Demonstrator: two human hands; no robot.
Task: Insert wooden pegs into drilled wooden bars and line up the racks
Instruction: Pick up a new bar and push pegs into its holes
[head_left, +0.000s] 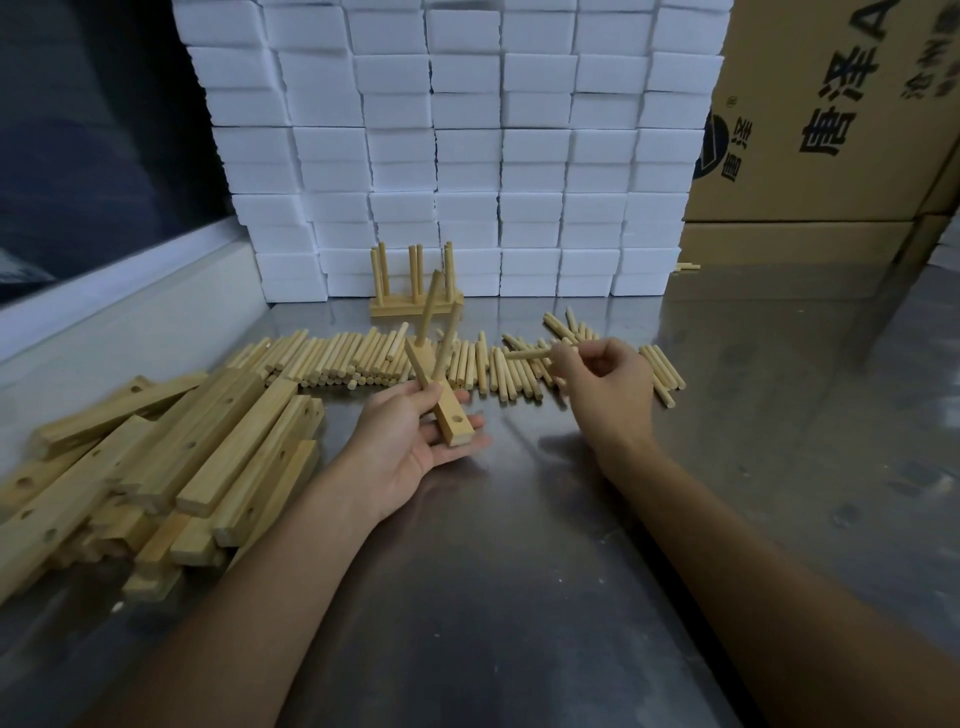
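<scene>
My left hand (415, 441) holds a drilled wooden bar (451, 411) above the steel table, its near end pointing at me with an empty hole showing. Two pegs (441, 332) stand in the bar's far holes, and a third peg (415, 370) lies slanted under my thumb. My right hand (605, 387) pinches a single peg (527, 355) that points left toward the bar. Loose pegs (337, 358) lie in a long row across the table behind both hands. A finished rack (415, 291) with upright pegs stands farther back against the white blocks.
A heap of drilled bars (171, 462) fills the table's left side. White foam blocks (457, 145) are stacked like a wall at the back, with cardboard boxes (821, 130) at the right. The steel table (519, 545) stretches toward me between my forearms.
</scene>
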